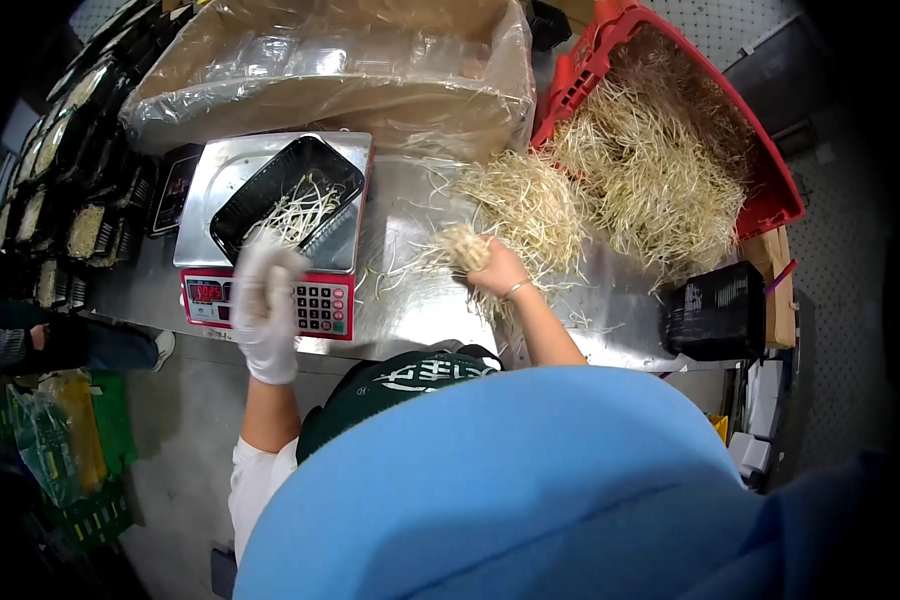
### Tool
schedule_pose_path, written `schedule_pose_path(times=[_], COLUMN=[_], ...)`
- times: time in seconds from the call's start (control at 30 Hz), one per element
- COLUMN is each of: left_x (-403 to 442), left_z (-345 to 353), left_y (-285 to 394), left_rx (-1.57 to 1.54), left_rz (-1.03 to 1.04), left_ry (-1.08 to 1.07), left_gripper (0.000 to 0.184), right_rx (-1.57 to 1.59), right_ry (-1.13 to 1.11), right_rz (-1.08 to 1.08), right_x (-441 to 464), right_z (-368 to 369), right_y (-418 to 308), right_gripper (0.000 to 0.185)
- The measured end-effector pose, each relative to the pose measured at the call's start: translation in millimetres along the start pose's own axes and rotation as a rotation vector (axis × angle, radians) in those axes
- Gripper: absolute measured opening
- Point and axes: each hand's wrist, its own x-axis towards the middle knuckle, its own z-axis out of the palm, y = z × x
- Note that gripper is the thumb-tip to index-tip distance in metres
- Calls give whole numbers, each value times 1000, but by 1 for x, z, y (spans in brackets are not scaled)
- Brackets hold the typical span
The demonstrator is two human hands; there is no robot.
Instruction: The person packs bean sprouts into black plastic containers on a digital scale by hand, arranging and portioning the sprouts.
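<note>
A black plastic tray (242, 215) with a small amount of bean sprouts (308, 208) in it sits on the metal pan of a digital scale (338, 292). My left hand (268, 305), in a white glove, is over the scale's keypad beside the tray's near edge. Its fingers are blurred, so I cannot make out whether they hold anything. On the steel table, my bare right hand (498, 270) is closed around a bunch of bean sprouts (460, 246), at the near left edge of a larger sprout pile (530, 205).
A red crate (775, 190) lies tipped at the right, sprouts spilling from it. Behind the scale stands a plastic-lined box (330, 105) holding clear containers. Filled black trays (90, 230) are stacked at the left. A black container (715, 312) stands at right. Part of another person (70, 340) shows at left.
</note>
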Motion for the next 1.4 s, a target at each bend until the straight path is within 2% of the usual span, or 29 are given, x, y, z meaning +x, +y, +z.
schedule_pose_path(times=[0.07,0.13,0.2,0.27,0.3,0.33,0.37,0.4,0.43,0.47,0.53,0.57,0.6,0.67,0.7,0.73,0.8,0.83,0.9,0.93,1.0,1.03,1.07,1.13,1.17,1.2,1.27,1.33,1.4], left_x=[23,35,44,57,58,53,43,29,17,6,0,0,3,12,14,17,15,17,27,37,47,49,54,55,58,57,54,41,18], left_z=[-5,-13,-18,17,38,65,87,106,120,130,133,128,122,113,110,108,107,102,74,68,35,24,4,-23,-25,-22,-18,0,11], left_y=[-7,-30,-51,-36,-37,-14,-31,-54,-32,-48,-43,-42,-47,-38,-41,-41,-55,-52,-55,-22,-19,-21,-31,-53,-47,-39,-24,-4,-16], left_rx=[328,12,-422,-392,-389,-252,-62,-103,-194,-557,-495,-522,-492,-908,-744,-784,-557,-601,-497,-453,-418,-451,-507,-524,-301,-222,-50,78,365], left_rz=[63,-272,-383,-344,-416,-401,-283,-323,-517,-711,-707,-700,-651,-746,-639,-607,-481,-487,-482,-499,-506,-470,-484,-446,-385,-363,-339,14,209], left_ry=[354,343,175,88,-38,-150,-272,-351,-374,-366,-231,-233,-228,-211,-194,-253,-152,-166,-147,-53,51,177,86,82,19,115,308,425,399], left_gripper=[52,64,73,75,75,75,75,75,75,73,71,70,69,68,66,65,65,66,67,69,72,71,68,63,60,57,53,51,45], right_rx=[399,535,638,469,183,182,-181,-547,-554,-561,-321,-209,-207,-337,-359,-359,-401,-348,-254,-203,-161,-148,-131,-222,-183,-173,-453,-548,-549], right_ry=[22,74,-72,96,121,126,127,127,75,26,147,106,62,107,104,108,144,243,320,348,303,307,302,341,338,338,258,376,362], right_rz=[-28,-118,-96,-283,-329,-329,-396,-452,-422,-390,-543,-603,-547,-564,-521,-522,-518,-664,-708,-711,-641,-486,-337,-112,-113,-118,-176,-310,-216], right_x=[1,-7,-18,-50,-59,-60,-60,-60,-53,-46,-46,-43,-48,-54,-55,-50,-41,-42,-44,-39,-8,16,38,76,93,91,69,56,78], right_z=[-18,-50,-90,-121,-130,-123,-112,-100,-76,-52,-35,-39,-53,-72,-75,-70,-53,-56,-76,-90,-112,-119,-121,-118,-104,-98,-72,-43,-47], right_y=[16,13,2,-45,-64,-71,-80,-91,-98,-99,-90,-83,-85,-76,-73,-72,-68,-72,-77,-72,-37,-14,6,41,65,61,44,46,59], right_gripper=[59,59,60,56,61,61,64,68,74,79,84,89,84,80,74,74,67,66,70,71,75,79,82,93,102,102,104,97,90])
